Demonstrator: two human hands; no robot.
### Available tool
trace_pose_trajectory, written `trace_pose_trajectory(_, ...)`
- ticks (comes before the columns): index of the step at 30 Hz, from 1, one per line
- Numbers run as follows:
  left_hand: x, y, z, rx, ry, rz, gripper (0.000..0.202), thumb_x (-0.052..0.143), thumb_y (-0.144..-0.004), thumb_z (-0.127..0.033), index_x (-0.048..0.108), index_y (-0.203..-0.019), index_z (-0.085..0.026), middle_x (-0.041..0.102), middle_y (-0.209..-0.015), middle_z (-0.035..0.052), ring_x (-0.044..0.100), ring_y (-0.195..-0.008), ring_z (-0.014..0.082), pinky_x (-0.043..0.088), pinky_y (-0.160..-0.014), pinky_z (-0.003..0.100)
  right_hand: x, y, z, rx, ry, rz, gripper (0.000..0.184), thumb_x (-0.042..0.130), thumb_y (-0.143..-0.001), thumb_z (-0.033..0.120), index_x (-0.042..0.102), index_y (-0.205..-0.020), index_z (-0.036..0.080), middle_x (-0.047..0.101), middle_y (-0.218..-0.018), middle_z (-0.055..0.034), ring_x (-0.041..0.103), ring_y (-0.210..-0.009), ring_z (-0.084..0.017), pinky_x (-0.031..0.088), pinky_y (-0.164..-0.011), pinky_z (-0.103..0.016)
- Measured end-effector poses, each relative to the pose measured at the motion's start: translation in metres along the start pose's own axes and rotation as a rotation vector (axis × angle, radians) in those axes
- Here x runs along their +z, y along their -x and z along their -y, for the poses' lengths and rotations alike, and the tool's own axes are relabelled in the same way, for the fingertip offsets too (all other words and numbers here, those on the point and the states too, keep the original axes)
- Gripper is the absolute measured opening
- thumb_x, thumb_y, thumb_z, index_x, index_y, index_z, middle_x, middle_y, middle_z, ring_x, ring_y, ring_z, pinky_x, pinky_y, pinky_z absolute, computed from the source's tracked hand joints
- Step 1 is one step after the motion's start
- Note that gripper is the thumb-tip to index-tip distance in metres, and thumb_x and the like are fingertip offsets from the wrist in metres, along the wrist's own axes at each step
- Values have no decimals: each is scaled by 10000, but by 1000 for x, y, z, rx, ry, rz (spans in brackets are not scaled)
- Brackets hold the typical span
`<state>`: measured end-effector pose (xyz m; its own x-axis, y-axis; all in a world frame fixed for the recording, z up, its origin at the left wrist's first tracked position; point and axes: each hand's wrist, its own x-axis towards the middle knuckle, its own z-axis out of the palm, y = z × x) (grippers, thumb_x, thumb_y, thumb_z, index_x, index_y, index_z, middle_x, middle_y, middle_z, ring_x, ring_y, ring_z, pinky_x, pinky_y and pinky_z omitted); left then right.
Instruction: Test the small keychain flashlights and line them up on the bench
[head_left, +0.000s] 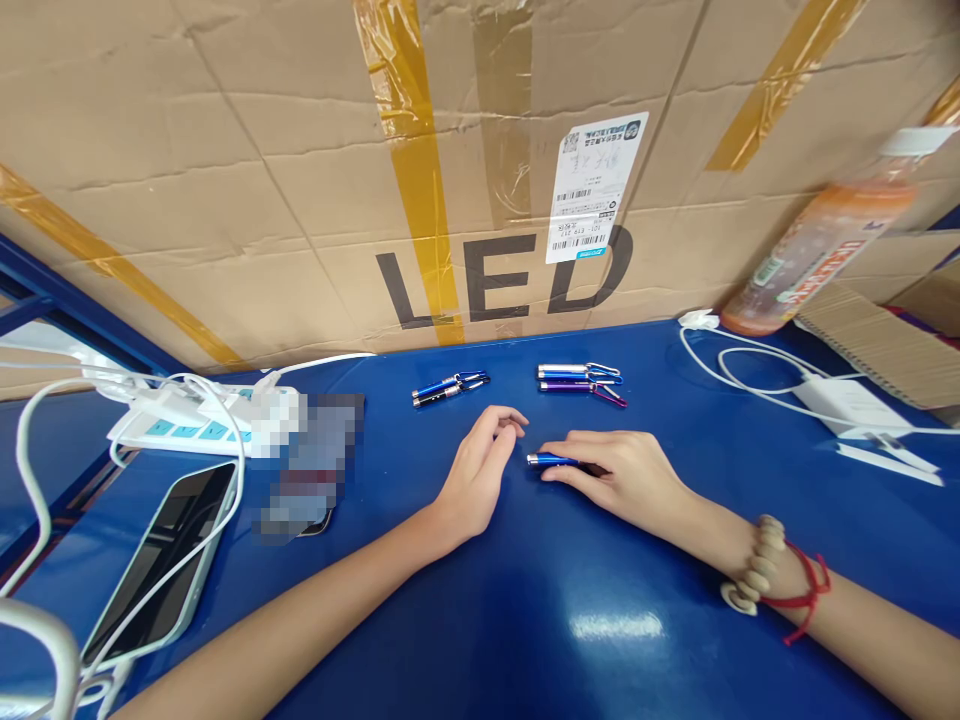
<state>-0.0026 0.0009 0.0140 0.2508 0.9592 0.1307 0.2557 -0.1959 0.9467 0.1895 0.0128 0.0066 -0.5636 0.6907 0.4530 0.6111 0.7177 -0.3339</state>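
Note:
My right hand (pixel 622 470) pinches a small blue keychain flashlight (pixel 547 460) between thumb and fingers, its silver end pointing left. The rest of this flashlight is covered by my hand. To its left, my left hand (pixel 476 475) rests on its side with fingers loosely bent and apart from the thumb, holding nothing visible. Beyond my hands lie two groups of similar flashlights with carabiner clips. The right group has blue ones (pixel 562 373) and a purple one (pixel 566 387) side by side. In the left group are a blue flashlight (pixel 435 387) and a black one (pixel 435 397).
A large cardboard box (pixel 300 200) marked LED stands behind the blue table (pixel 450 640). At left are a power strip (pixel 202 425), cables, a phone (pixel 161 560) and a blurred-out item (pixel 319 460). At right are a drink bottle (pixel 825 240), a white charger (pixel 855 405) and cardboard (pixel 885 345).

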Motion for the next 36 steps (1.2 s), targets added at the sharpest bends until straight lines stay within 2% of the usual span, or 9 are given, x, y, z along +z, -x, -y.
trace_pose_trajectory(9, 0, 1, -2, 2, -8, 7, 268, 292, -945, -333, 493, -1016, -170, 534, -972, 53, 491, -940, 158, 361, -862, 279, -1, -1, 0, 53, 10, 33, 227, 531, -872, 431, 681, -949, 278, 672, -823, 64, 619, -644, -72, 389, -529, -195)
trace_pose_trajectory(13, 1, 0, -3, -3, -29, -9, 245, 312, -931, -314, 495, -1001, -166, 535, -968, 54, 491, -910, 155, 370, -850, 280, -2, -1, -1, 101, 21, 64, 259, 544, -864, 427, 639, -1057, 283, 658, -924, 43, 623, -670, -83, 407, -529, -194)
trace_pose_trajectory(17, 2, -3, -3, -17, -81, -30, 195, 353, -913, -281, 507, -958, -171, 546, -958, 48, 507, -912, 156, 384, -829, 280, -4, -3, -7, 135, 7, 73, 266, 510, -895, 323, 564, -1147, 256, 616, -1048, 9, 621, -741, -97, 452, -574, -206)
trace_pose_trajectory(21, 3, -3, -2, -11, -197, -55, 149, 388, -902, -241, 522, -923, -181, 551, -923, 31, 503, -881, 149, 380, -843, 297, -4, -4, -20, 120, -2, 3, 137, 465, -901, 217, 590, -956, 217, 597, -1021, -18, 590, -882, -133, 470, -727, -251)
trace_pose_trajectory(24, 3, -1, 0, -7, -392, -102, 124, 410, -881, -190, 528, -920, -193, 557, -946, 25, 485, -941, 166, 356, -897, 342, -3, -4, -32, 67, 65, -40, 182, 451, -902, 202, 618, -833, 224, 607, -993, -19, 579, -917, -164, 441, -747, -299)
trace_pose_trajectory(26, 3, 0, 1, -14, -512, -145, 141, 425, -861, -166, 524, -955, -201, 555, -1044, 31, 464, -1041, 184, 336, -944, 377, -3, -4, -37, 46, 122, -70, 211, 452, -903, 203, 639, -815, 239, 620, -992, -10, 577, -938, -178, 420, -733, -315)
trace_pose_trajectory(28, 3, 1, 2, -32, -571, -191, 205, 443, -841, -160, 513, -1026, -210, 492, -1226, 46, 402, -1179, 201, 303, -1001, 411, -4, -3, -41, 43, 181, -104, 219, 454, -901, 196, 652, -822, 244, 629, -990, -6, 576, -934, -184, 407, -716, -321)
trace_pose_trajectory(31, 4, 2, 2, -82, -596, -233, 313, 460, -823, -176, 486, -1131, -228, 280, -1443, 49, 227, -1342, 213, 233, -1068, 448, -4, -1, -43, 61, 257, -138, 192, 484, -883, 194, 662, -829, 240, 629, -985, -8, 565, -897, -189, 403, -700, -328)
trace_pose_trajectory(36, 4, 2, 3, -152, -624, -237, 359, 465, -815, -205, 473, -1173, -221, 153, -1504, 55, 50, -1404, 219, 166, -1103, 465, -1, 0, -46, 96, 267, -147, 183, 491, -872, 221, 674, -864, 230, 616, -1021, -25, 531, -925, -208, 415, -728, -344)
